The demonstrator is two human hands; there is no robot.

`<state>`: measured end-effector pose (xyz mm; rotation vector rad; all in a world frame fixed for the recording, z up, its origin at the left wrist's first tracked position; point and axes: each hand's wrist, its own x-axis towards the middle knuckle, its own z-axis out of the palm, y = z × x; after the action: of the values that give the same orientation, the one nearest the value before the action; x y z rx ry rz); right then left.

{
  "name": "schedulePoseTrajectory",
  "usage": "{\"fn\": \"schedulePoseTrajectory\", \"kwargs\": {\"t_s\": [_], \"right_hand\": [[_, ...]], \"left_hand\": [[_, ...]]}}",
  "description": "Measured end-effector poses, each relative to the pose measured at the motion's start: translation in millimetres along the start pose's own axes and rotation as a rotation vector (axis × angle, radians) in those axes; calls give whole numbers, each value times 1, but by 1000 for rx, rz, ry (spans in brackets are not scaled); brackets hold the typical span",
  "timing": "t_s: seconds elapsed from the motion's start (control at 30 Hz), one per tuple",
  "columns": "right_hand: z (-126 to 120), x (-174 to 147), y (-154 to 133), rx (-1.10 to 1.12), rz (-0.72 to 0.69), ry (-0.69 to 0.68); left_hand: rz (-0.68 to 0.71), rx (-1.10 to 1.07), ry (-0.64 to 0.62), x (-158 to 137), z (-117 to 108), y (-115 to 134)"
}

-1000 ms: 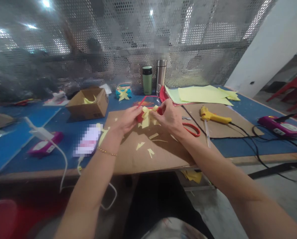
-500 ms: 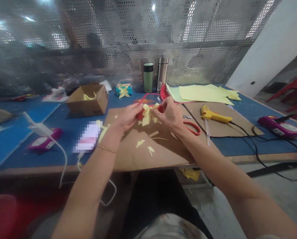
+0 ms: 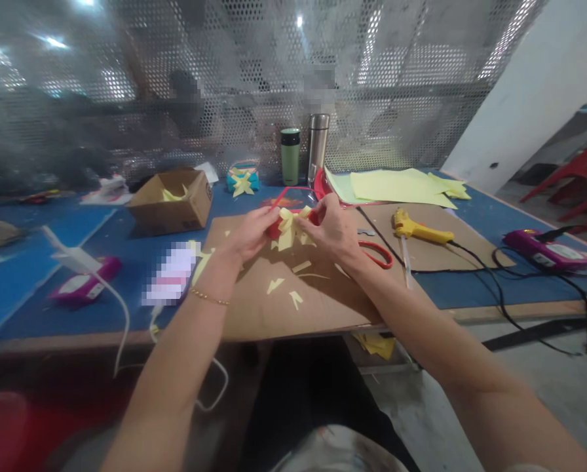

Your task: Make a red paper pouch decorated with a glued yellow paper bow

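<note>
The yellow bow [image 3: 287,236] is sitting on the front of a red basket [image 3: 273,229] above the cardboard [image 3: 293,321], between both hands. The left hand [image 3: 255,234] is gripping the basket's left side; the right hand [image 3: 333,226] is pinching at the bow's right side, its fingers hiding the exact contact. The right arm is partly covering a red loop [image 3: 382,263]. Scraps [image 3: 296,300] are lying nearer the body, a glue gun [image 3: 424,232] is resting rightward, and pixelation is masking a phone [image 3: 173,272].

the head camera looks forward, down over the table [image 3: 453,287].
</note>
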<state>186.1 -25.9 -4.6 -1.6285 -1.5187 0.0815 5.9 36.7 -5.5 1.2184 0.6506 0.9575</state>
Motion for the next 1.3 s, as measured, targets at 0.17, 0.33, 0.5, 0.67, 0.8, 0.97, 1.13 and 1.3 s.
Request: {"fn": "schedulePoseTrajectory", "kwargs": {"t_s": [0.17, 0.33, 0.5, 0.67, 0.8, 0.97, 1.13, 1.3], "right_hand": [[0, 1, 0, 10, -12, 6], [1, 0, 2, 13, -21, 18], [2, -1, 3, 14, -31, 35], [1, 0, 2, -13, -21, 11], [1, 0, 3, -14, -42, 19], [4, 1, 6, -20, -48, 33], [5, 2, 7, -7, -60, 37], [3, 1, 5, -17, -54, 33]], "left_hand": [[-11, 1, 3, -1, 0, 1], [-4, 14, 1, -2, 1, 1], [3, 7, 15, -1, 1, 0], [-4, -11, 14, -2, 4, 2], [8, -5, 18, -2, 5, 2], [9, 17, 12, -2, 3, 2], [1, 34, 14, -2, 2, 1], [10, 5, 6, 0, 2, 1]]}}
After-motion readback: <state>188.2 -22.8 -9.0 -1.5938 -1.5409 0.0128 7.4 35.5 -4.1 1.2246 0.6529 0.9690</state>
